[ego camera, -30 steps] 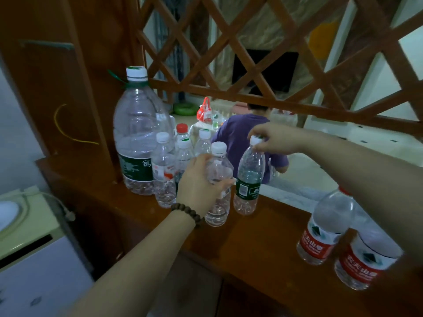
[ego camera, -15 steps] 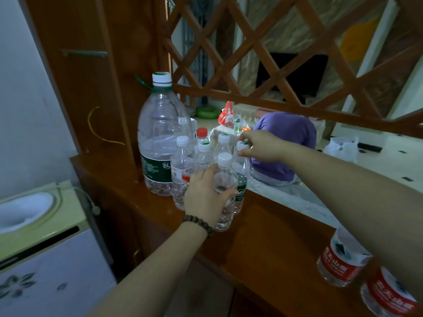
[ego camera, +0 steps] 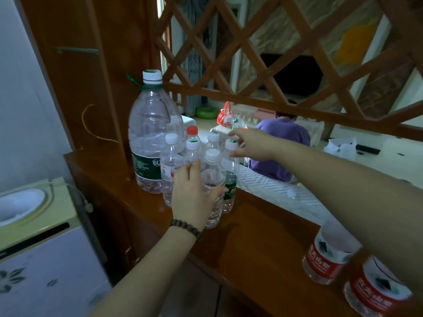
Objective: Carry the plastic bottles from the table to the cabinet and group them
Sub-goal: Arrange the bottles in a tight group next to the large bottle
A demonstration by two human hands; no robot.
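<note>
On the wooden cabinet top stands a cluster of small plastic bottles beside a large 6L bottle. My left hand, with a bead bracelet on the wrist, cups a clear white-capped bottle at the cluster's front, thumb across its body. A green-label bottle stands just right of it, touching the group. My right hand hovers by that bottle's cap, its thumb and forefinger apart. A red-capped bottle and other white-capped ones stand behind.
Two red-label bottles stand at the cabinet's near right, partly under my right arm. A wooden lattice rises behind the cabinet. A white appliance sits to the left. A person in purple sits beyond the lattice.
The green-label bottle has moved left into the cluster, and my right fingers have spread off its cap. My left hand stayed on the clear bottle. The camera moved closer and shifted.
</note>
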